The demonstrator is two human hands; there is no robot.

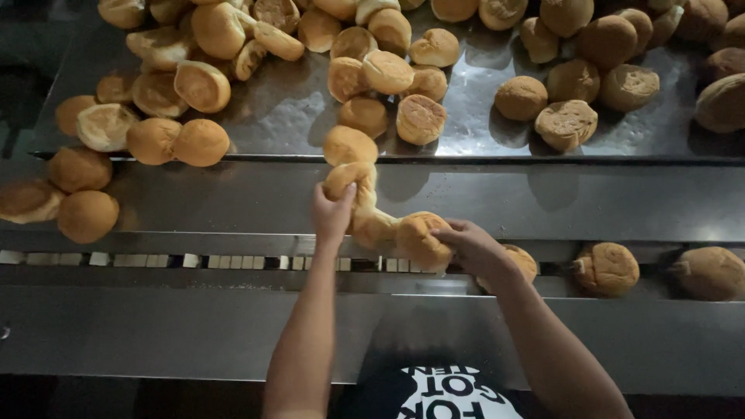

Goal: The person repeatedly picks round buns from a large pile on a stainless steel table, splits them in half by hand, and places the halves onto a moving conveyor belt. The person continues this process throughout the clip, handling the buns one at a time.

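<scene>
Steel table (233, 202), left hand (332, 211) gripping golden bun (349, 180), right hand (469, 244) gripping cracked bun (419, 237) (round).

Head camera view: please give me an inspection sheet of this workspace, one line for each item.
Surface: steel table above, narrow conveyor channel below.
Job's things: bun row of joined buns, held at both ends.
Clutter: loose buns heaped on the table; three buns in the channel to the right.
Hands: left hand grips the row's upper bun; right hand grips its lower bun.
Cables: nothing seen.
Surroundings: dim; dark shirt at the bottom edge.
</scene>
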